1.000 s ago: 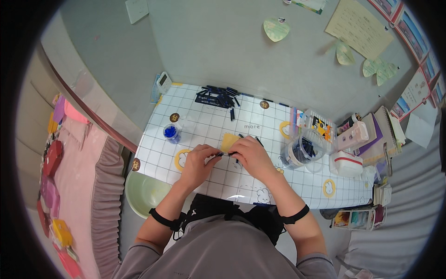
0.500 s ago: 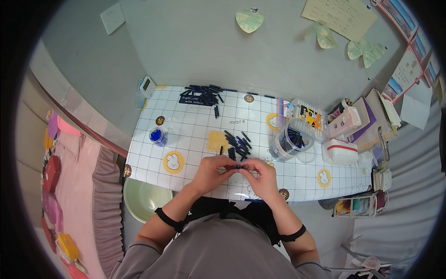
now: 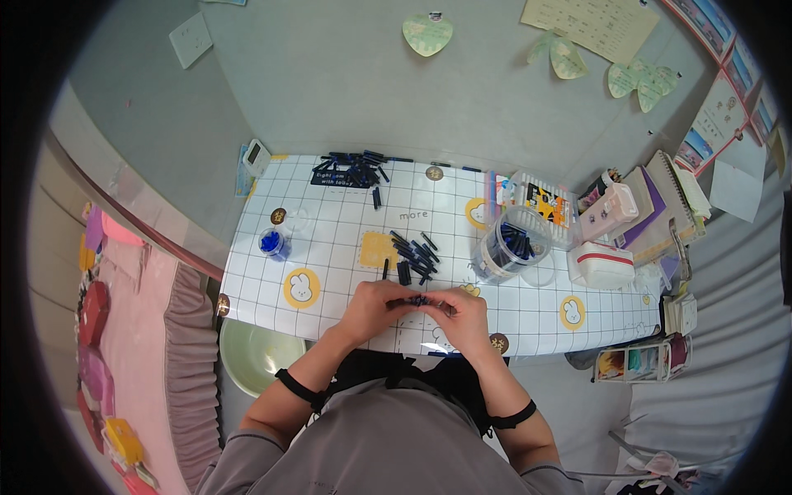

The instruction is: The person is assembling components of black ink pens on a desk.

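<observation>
My left hand and my right hand meet above the table's front part, fingers closed on a small bundle of dark blue ink cartridges. The bundle's ends show between the fingertips; the rest is covered by the fingers. Just beyond my hands lies a loose pile of cartridges, with a short row of cartridges side by side at its near end. One single cartridge lies left of that row. To the right, a clear round tub leans with more cartridges inside.
A larger heap of cartridges lies at the table's back left. A small jar of bright blue pieces stands on the left. Along the right are a marker box, a white pouch and notebooks. A green basin sits below the left edge.
My hands stay together on the bundle, with the fingers shifting slightly. The whole view has moved a little; the cartridges and containers on the table keep their places.
</observation>
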{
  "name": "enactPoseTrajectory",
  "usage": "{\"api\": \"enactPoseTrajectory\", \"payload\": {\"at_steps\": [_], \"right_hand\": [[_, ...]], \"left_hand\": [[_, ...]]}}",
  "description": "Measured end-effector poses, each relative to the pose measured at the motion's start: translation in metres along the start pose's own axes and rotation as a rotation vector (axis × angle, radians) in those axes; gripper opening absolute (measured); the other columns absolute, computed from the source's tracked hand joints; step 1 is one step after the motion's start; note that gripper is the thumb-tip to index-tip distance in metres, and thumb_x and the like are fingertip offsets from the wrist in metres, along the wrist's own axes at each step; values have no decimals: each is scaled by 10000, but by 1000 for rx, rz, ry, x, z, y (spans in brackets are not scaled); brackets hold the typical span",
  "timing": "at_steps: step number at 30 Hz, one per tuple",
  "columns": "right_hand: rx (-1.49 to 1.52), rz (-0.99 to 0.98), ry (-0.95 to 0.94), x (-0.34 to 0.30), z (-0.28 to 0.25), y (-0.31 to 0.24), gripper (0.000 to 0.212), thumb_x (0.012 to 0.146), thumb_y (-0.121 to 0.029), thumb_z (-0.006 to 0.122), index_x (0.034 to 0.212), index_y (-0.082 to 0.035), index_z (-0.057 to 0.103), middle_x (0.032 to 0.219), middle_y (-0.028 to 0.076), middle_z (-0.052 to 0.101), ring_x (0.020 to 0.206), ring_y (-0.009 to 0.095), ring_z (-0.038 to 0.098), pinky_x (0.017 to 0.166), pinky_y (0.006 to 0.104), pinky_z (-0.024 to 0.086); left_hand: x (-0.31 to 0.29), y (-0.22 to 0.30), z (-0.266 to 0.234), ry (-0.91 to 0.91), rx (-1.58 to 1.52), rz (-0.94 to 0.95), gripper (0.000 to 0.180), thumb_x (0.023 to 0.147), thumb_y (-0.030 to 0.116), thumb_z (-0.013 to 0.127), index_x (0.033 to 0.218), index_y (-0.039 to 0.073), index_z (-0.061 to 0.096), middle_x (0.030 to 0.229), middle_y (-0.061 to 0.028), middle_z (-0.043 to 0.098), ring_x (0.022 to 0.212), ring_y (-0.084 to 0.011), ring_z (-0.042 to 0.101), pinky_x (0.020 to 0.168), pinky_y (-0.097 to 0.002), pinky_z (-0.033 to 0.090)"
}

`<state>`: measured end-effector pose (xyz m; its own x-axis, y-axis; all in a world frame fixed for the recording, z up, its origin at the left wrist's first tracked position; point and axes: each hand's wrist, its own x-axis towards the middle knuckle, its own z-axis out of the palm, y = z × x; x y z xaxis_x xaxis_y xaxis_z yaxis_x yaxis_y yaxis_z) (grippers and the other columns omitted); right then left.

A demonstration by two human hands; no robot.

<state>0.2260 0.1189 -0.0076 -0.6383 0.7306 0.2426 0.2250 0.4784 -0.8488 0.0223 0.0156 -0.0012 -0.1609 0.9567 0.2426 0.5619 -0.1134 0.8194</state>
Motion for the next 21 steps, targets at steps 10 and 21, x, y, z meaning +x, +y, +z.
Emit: {"api": "enactPoseTrajectory", "payload": {"at_steps": [10, 21], "right_hand": [[5, -33, 9, 1, 1, 5, 280, 850, -86, 932, 1118, -54, 857, 864, 117, 794, 705, 194, 735, 668, 302, 585], [88, -47, -14, 2, -7, -9, 194, 839, -16, 915, 1009, -6, 822, 902, 94, 821, 751, 167, 790, 693, 277, 621]], "left_hand": [[-1, -7, 2, 30, -27, -13, 223, 875, 111, 902, 1092, 88, 859, 860, -90, 792, 716, -220, 725, 661, -330, 563], [-2, 8, -5, -45, -115, -12, 192, 883, 77, 896, 1071, 59, 862, 919, -99, 826, 780, -217, 773, 719, -317, 606]]}}
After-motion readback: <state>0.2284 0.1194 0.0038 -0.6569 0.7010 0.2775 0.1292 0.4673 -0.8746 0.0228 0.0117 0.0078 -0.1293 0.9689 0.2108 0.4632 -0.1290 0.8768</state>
